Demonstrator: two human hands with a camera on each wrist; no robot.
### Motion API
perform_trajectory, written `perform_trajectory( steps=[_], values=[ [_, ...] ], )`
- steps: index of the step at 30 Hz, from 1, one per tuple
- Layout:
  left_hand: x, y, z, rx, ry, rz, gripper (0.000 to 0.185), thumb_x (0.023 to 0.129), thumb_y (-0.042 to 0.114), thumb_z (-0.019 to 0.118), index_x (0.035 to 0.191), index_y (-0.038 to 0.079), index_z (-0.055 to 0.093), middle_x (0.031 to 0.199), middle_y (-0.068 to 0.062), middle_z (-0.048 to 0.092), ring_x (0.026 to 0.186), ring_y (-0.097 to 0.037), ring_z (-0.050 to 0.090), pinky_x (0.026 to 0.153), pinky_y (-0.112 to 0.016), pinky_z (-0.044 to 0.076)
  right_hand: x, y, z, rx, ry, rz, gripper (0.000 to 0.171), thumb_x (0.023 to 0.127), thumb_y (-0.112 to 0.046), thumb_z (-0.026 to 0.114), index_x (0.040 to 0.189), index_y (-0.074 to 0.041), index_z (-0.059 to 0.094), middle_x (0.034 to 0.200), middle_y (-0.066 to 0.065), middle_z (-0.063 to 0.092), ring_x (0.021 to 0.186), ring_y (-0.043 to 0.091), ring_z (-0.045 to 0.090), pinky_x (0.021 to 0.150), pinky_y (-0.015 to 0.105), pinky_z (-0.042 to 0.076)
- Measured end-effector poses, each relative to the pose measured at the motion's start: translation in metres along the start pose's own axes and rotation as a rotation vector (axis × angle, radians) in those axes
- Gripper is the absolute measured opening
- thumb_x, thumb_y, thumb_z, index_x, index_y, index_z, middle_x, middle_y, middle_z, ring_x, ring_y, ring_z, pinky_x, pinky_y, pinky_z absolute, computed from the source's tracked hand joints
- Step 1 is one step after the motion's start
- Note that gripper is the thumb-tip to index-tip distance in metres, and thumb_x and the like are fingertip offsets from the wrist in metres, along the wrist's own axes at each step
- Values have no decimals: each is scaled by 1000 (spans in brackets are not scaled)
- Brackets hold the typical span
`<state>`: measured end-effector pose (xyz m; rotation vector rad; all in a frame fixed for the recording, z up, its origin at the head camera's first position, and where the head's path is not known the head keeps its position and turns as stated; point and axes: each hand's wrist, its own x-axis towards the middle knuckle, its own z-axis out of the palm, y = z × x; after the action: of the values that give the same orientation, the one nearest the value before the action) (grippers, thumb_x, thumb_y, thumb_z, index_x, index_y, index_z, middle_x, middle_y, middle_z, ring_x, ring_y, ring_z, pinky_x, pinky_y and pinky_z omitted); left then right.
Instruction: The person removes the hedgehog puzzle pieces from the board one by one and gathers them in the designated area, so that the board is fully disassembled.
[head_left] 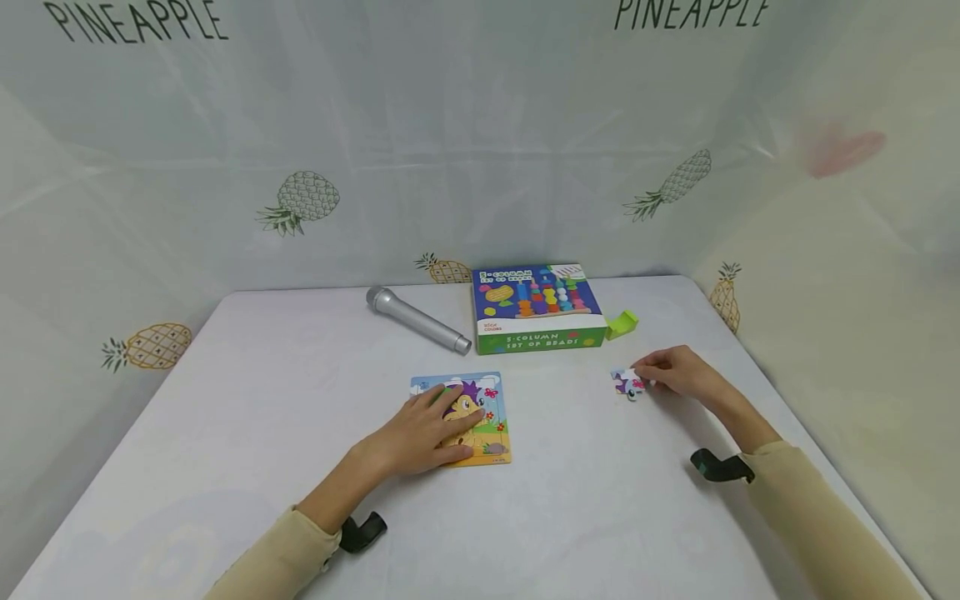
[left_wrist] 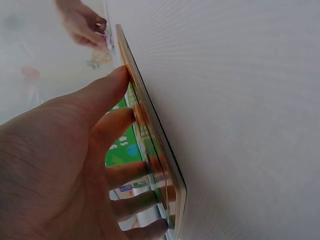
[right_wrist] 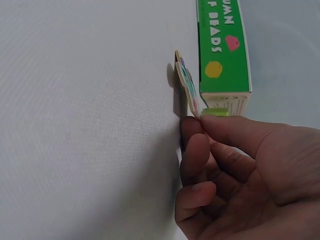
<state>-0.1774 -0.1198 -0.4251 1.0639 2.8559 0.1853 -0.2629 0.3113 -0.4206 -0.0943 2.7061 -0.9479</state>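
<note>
While the left hand (head_left: 420, 435) rests with fingers spread on the puzzle (head_left: 495, 417), I see the right hand (head_left: 681, 375) pinching a small piece (head_left: 627, 384) between thumb and fingertips; beyond both sets of fingers lies a box (head_left: 536, 308)

Bead-set box (head_left: 536, 304), blue, green and white: lies flat at the far side of a white table (head_left: 300, 375). Silver microphone (head_left: 420, 322): lies aslant, left of the box. Lime-green object (head_left: 622, 324), small: sits just beside the box's right end. Pale backdrop (head_left: 480, 167): bears pineapple prints and "PINEAPPLE" lettering.
</note>
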Motion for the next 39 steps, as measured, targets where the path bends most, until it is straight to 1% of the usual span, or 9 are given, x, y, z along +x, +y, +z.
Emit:
perform_trajectory(
  steps=[6,15,19,23,26,33,39],
  values=[
    [0,1,-2,3,14,6,52,91,51,42,138,33,36,148,-15,25,133,-42,23,103,-59,27,-1,0,-2,-14,5,-14,40,88,-34,57,112,-1,61,83,6,61,71,17,52,59,24,44],
    [0,2,-3,-4,13,7,52,90,52,43,138,32,36,148,-15,25,133,-42,24,102,-60,27,-4,-1,-3,-21,14,-9,42,87,-36,58,111,-2,61,85,6,62,72,17,52,62,24,43],
    [0,1,-3,-13,7,-4,54,89,54,43,139,34,35,149,-14,24,134,-41,23,103,-59,26,-6,-4,0,-21,17,-42,42,88,-35,58,110,0,61,84,9,63,70,17,53,60,24,42],
    [-1,0,-2,-28,-3,-17,54,89,54,44,138,35,35,149,-13,24,135,-40,23,104,-58,26,-8,-10,2,-36,29,-75,41,88,-34,58,109,2,61,83,10,64,67,17,54,57,24,42],
    [-2,-1,-2,-30,-4,-17,54,89,54,44,138,35,35,149,-12,25,134,-40,24,104,-58,26,-9,-14,2,-49,38,-73,40,88,-33,57,108,1,62,83,11,64,66,17,54,56,25,42],
    [-2,-3,-2,-21,-6,-13,54,88,55,43,138,36,35,149,-11,25,135,-39,23,104,-58,27,-6,-20,2,-65,28,-57,40,89,-34,56,108,0,61,84,11,66,67,18,54,58,26,40],
    [-4,-6,0,-59,-1,-24,49,91,49,43,137,34,37,149,-12,26,136,-37,23,105,-57,26,-3,-35,8,-69,13,-79,38,88,-33,57,107,-1,63,85,11,65,68,18,54,59,26,43]
  ],
)
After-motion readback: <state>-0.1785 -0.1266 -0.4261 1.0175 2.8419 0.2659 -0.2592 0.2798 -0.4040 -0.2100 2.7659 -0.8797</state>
